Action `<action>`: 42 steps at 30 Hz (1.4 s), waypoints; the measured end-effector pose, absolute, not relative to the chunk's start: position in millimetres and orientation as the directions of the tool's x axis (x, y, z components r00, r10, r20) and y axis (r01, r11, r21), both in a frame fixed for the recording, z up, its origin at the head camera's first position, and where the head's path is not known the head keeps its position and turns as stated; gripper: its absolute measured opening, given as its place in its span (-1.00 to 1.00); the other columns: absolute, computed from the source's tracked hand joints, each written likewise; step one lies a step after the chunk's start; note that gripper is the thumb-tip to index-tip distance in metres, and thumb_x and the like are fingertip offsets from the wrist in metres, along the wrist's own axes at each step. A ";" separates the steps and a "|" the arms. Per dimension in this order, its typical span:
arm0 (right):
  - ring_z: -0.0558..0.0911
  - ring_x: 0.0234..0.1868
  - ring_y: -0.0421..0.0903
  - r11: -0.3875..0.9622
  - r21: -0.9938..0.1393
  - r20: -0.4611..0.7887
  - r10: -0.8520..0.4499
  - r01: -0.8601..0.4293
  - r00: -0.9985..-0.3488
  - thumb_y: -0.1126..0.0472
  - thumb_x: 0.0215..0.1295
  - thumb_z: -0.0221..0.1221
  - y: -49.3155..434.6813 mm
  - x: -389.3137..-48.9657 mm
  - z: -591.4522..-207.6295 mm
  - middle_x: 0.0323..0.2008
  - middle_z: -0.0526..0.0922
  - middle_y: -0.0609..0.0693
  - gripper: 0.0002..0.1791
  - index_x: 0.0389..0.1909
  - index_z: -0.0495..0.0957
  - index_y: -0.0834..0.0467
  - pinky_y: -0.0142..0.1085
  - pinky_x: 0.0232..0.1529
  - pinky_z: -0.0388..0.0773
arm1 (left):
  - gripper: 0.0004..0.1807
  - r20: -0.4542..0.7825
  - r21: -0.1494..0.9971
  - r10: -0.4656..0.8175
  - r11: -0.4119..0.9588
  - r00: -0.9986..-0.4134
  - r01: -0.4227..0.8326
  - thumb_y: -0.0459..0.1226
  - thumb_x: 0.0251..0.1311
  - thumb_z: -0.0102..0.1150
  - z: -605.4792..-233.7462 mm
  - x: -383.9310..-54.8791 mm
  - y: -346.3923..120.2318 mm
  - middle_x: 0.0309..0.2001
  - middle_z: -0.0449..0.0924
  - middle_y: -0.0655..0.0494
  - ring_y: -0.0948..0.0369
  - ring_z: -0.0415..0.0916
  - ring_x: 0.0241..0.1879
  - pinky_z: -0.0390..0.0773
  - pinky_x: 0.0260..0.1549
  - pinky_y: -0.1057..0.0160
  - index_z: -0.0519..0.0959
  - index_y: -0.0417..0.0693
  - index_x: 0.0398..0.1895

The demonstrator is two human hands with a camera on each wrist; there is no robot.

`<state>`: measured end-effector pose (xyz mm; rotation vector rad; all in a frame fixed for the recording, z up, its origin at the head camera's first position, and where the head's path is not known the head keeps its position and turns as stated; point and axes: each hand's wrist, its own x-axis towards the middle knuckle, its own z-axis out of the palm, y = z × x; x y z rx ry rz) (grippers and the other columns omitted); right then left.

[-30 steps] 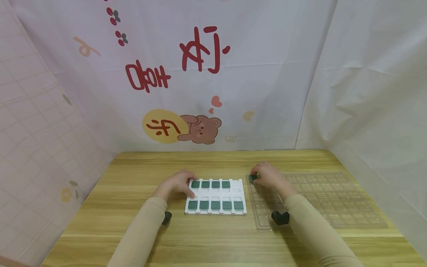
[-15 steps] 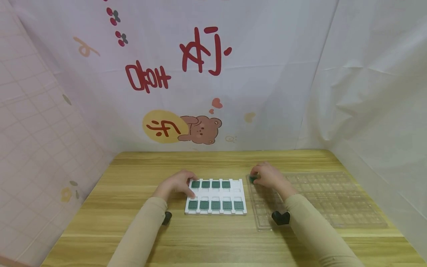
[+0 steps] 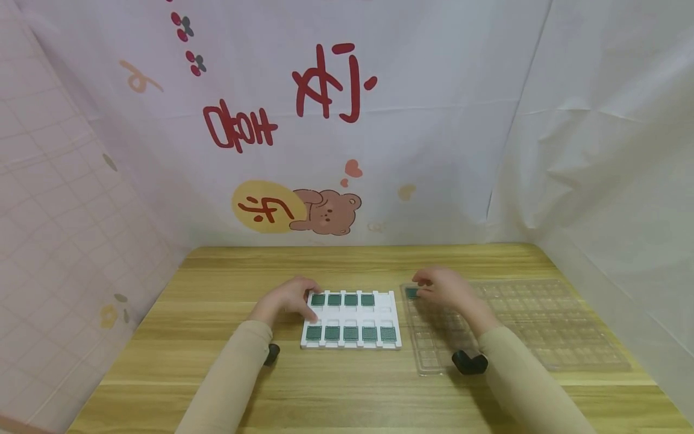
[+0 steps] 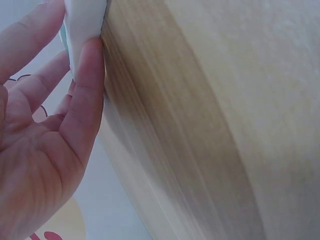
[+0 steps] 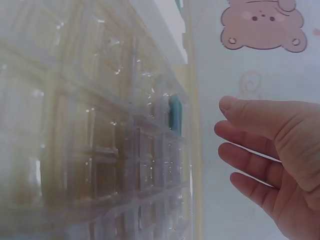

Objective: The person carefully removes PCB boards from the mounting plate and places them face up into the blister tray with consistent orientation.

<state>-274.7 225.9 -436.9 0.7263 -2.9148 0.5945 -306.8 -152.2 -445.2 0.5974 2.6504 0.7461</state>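
Observation:
My left hand (image 3: 287,298) grips the left edge of a white slotted tray (image 3: 349,315); in the left wrist view the fingers (image 4: 86,95) lie along that tray's edge (image 4: 85,30). Two rows of square green chips (image 3: 350,333) sit in it, and the back right slot shows bare white. Beside it lies a clear plastic compartment tray (image 3: 428,355). One green chip (image 3: 411,293) rests in its back left compartment. My right hand (image 3: 447,289) hovers just right of this chip, fingers loosely bent and holding nothing. The right wrist view shows a gap between hand (image 5: 280,150) and chip (image 5: 175,115).
The clear tray stretches far right across the wooden table (image 3: 336,392), with many small compartments. A white printed curtain (image 3: 434,150) stands along the table's back edge and both sides. Dark wrist mounts (image 3: 469,363) hang beneath the sleeves.
My right hand has let go of the green chip, which now lies in the clear tray's back left compartment, and has drawn slightly to the right. The left hand has stayed put.

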 end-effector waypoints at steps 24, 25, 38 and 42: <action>0.63 -0.13 -0.01 0.761 -0.325 0.453 -0.396 -0.562 -0.799 0.27 0.15 0.41 217.2 -212.2 -425.9 -0.20 0.70 -0.03 -0.69 -0.06 0.67 0.19 -0.02 -0.05 0.54 | -0.35 -0.198 0.558 0.472 0.775 -0.859 0.297 -0.29 -0.22 0.65 -443.3 -285.4 -153.8 -0.09 0.45 0.09 0.13 0.34 -0.11 0.41 -0.02 0.10 0.61 -0.10 0.05; 0.62 -0.12 -0.02 0.758 -0.324 0.461 -0.395 -0.566 -0.794 0.26 0.15 0.42 216.1 -209.8 -425.7 -0.20 0.70 -0.03 -0.68 -0.06 0.67 0.18 -0.03 -0.04 0.54 | -0.35 -0.198 0.556 0.472 0.776 -0.859 0.298 -0.29 -0.22 0.65 -443.3 -284.6 -153.8 -0.09 0.45 0.09 0.13 0.33 -0.11 0.41 -0.02 0.10 0.61 -0.10 0.05; 0.58 -0.10 -0.03 0.676 -0.201 0.599 -0.488 -0.709 -0.635 0.24 0.01 0.49 204.7 -202.1 -425.6 -0.18 0.71 -0.06 -0.62 -0.10 0.67 0.13 -0.10 -0.06 0.53 | -0.36 -0.203 0.561 0.468 0.775 -0.860 0.290 -0.29 -0.22 0.65 -439.5 -284.6 -151.6 -0.11 0.45 0.07 0.13 0.34 -0.12 0.41 -0.02 0.09 0.61 -0.11 0.05; 0.58 -0.08 -0.02 0.664 -0.179 0.593 -0.516 -0.726 -0.618 0.26 -0.01 0.49 200.2 -200.5 -425.8 -0.15 0.70 -0.03 -0.61 -0.09 0.67 0.16 -0.09 -0.05 0.53 | -0.36 -0.202 0.560 0.469 0.775 -0.860 0.292 -0.29 -0.22 0.65 -439.2 -285.5 -151.3 -0.10 0.45 0.07 0.13 0.34 -0.12 0.41 0.00 0.09 0.61 -0.11 0.05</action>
